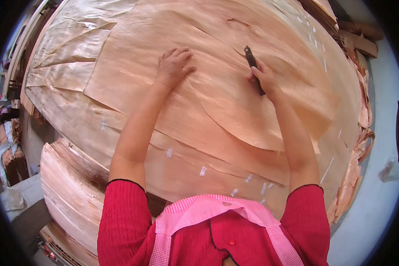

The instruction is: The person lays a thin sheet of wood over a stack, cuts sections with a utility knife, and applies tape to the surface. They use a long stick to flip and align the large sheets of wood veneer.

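Note:
Thin, pale wood veneer sheets [226,115] lie overlapped in front of me, with creased edges, a split near the top and small strips of white tape on the lower and right parts. My left hand [175,66] rests on the upper middle sheet, fingers apart and bent slightly against its surface. To its right, my right hand [261,77] grips a black utility knife [250,57] with its tip pointing up and away from me, just over the sheet.
A lower stack of veneer [66,190] sits at the bottom left beside a grey ledge [24,208]. Torn veneer scraps [363,97] line the right edge, along a pale floor or surface [383,133]. More bundled wood pieces [11,155] are at the far left.

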The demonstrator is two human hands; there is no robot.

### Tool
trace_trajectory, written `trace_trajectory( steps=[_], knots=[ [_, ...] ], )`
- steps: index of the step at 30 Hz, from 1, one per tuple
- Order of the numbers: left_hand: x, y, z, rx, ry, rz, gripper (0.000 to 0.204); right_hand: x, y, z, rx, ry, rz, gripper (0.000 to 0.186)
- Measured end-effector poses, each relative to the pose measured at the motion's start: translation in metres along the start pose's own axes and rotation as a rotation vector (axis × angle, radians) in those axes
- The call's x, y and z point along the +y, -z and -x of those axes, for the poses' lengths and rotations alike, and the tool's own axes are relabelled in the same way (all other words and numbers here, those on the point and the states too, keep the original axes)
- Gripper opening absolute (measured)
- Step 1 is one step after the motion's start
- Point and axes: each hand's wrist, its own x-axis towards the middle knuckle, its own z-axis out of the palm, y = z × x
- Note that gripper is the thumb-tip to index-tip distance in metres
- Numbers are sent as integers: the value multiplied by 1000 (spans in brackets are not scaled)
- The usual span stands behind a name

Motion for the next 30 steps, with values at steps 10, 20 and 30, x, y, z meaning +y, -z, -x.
trace_trajectory(
  steps=[10, 20, 30],
  knots=[
    [-14, -10, -3, 273, -25, 125, 102, -52, -115, -53, -325, 692, 1270, 37],
    [-15, -9, -8, 66, -134, -195, 73, -44, -25, -56, -235, 426, 1274, 28],
    [99, -74, -61, 41, -77, 596, 92, -31, -7, -61, -194, 489, 1091, 29]
  ],
)
